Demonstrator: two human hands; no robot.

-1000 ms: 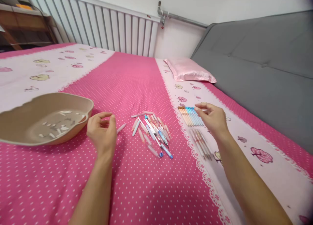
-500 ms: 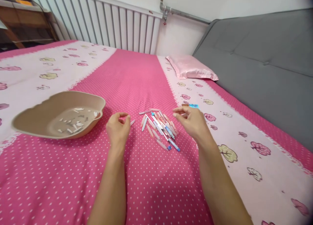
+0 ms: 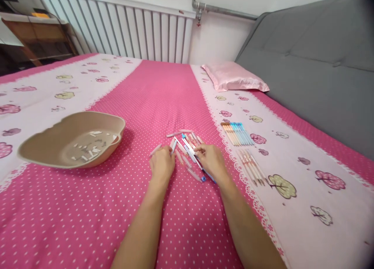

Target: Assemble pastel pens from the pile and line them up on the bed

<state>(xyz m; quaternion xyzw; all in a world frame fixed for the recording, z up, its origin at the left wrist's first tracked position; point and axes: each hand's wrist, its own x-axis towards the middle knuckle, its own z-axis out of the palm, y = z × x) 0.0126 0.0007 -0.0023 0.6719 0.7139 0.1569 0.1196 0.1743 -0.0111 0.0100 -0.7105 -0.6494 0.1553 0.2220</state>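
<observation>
A loose pile of pens (image 3: 191, 154) and pale translucent pen caps (image 3: 184, 160) lies on the pink dotted bedspread between my hands. At the pile's left side, my left hand (image 3: 163, 163) has its fingers closed around the lower end of a pale bluish pen cap (image 3: 173, 146). Another pale cap (image 3: 156, 149) lies just beyond that hand. My right hand (image 3: 212, 159) reaches in from the right, thumb and fingers pinched on a pen among the pile; that pen is mostly hidden. A small blue piece (image 3: 203, 179) rests at the pile's near end.
To the left stands a beige basin (image 3: 55, 144) with several small white and grey pieces inside. On the right, blue and orange pens (image 3: 238, 134) lie in a row, with red-and-white pens (image 3: 251, 167) below them. A pink pillow (image 3: 233, 77) and grey headboard (image 3: 315, 39) lie beyond.
Both hands have moved inward and down onto the pile, the left going right and the right going left. The pen rows on the right, mostly hidden before, now show.
</observation>
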